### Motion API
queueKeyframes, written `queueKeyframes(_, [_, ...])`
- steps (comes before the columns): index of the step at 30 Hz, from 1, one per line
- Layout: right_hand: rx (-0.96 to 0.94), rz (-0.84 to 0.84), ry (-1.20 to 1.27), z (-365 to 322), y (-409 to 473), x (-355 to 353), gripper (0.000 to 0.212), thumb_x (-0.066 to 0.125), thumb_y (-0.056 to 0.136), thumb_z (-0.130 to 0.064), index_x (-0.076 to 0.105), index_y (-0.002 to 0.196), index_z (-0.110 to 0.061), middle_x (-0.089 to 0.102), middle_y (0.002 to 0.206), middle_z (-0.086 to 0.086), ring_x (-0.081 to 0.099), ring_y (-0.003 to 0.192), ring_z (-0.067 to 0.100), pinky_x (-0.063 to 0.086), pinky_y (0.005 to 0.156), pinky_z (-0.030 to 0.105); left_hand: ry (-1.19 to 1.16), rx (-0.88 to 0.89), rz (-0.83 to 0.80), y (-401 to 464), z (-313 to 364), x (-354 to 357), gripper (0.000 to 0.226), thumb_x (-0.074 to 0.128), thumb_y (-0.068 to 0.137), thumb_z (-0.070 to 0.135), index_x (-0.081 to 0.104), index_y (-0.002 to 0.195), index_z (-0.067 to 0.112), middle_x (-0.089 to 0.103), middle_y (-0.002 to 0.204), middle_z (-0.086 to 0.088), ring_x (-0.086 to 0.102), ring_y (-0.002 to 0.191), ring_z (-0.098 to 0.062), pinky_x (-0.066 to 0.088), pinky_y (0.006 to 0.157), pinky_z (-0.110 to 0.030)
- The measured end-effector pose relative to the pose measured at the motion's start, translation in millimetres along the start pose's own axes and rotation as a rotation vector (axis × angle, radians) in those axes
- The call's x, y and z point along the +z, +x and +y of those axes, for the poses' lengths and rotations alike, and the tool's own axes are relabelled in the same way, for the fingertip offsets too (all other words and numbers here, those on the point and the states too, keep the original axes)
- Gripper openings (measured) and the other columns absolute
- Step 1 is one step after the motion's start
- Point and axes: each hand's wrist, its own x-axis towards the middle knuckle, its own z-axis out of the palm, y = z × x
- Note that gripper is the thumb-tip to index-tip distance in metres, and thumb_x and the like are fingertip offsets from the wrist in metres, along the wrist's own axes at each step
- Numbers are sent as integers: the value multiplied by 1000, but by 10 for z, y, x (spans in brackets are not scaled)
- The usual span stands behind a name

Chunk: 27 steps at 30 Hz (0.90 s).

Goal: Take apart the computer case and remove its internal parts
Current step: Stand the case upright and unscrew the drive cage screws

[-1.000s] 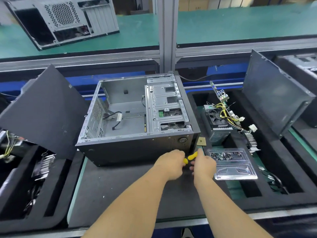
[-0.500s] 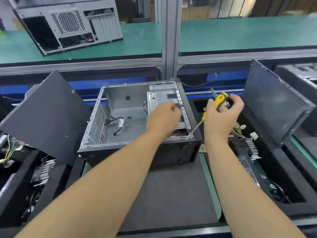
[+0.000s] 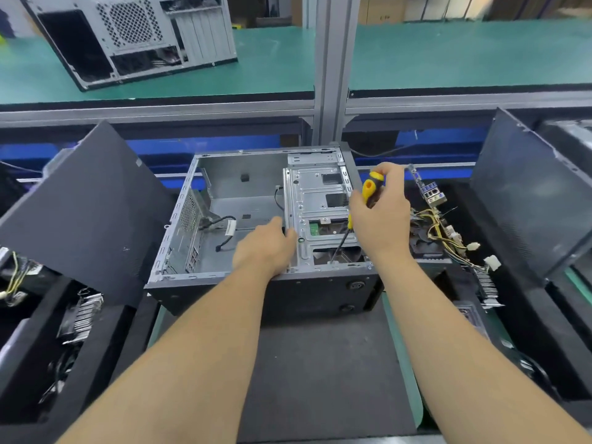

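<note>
**Screwdriver set to the drive cage of an opened computer case**

The computer case [image 3: 256,283] is shown at frame centre, lying on its side with the open face upward. The right hand [image 3: 381,219] is closed around the yellow-and-black handle of a screwdriver [image 3: 368,190]. The tool's long axis runs from the handle at upper right down and to the left, so that the tip lies below and left of the hand, at the near edge of the drive cage [image 3: 320,213]; contact with a screw cannot be confirmed. The left hand [image 3: 266,248], fingers loosely bent, rests against the cage's left edge, just beside the tip and nearer to it than the right. A steadying role is judged likely.

Within the case, the main bay holds only loose cables [image 3: 221,225]; a green board is visible through a cage opening. At right of frame, a black foam tray [image 3: 528,315] holds a bundle of yellow wiring [image 3: 442,225] and other removed parts. A similar tray at lower left holds further parts.
</note>
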Motion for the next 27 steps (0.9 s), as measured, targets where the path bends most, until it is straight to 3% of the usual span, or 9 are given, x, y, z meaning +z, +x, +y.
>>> queueKeyframes(5, [-2,6,13,36,18,4,31,61,89,-16,41,105,-34,51,67,-10,52,51,5,42,47,17,16,2,-2,13,9,10,32,25,103,42,46,92,22,55,87,0,54,81,-29,41,71,-40])
queueKeyframes(21, [-14,15,39,-13,-28,10,31,62,89,-13,42,103,-32,51,65,-19,50,51,4,41,47,16,14,18,-17,5,17,-5,34,24,104,42,51,104,22,61,96,-2,58,86,-30,45,75,-41])
queueKeyframes(27, [16,9,39,-15,-35,20,31,61,88,-13,43,103,-33,50,67,-21,48,51,6,50,51,36,-16,16,-34,4,10,-6,34,24,105,42,51,105,22,61,97,-2,58,88,-30,48,79,-42])
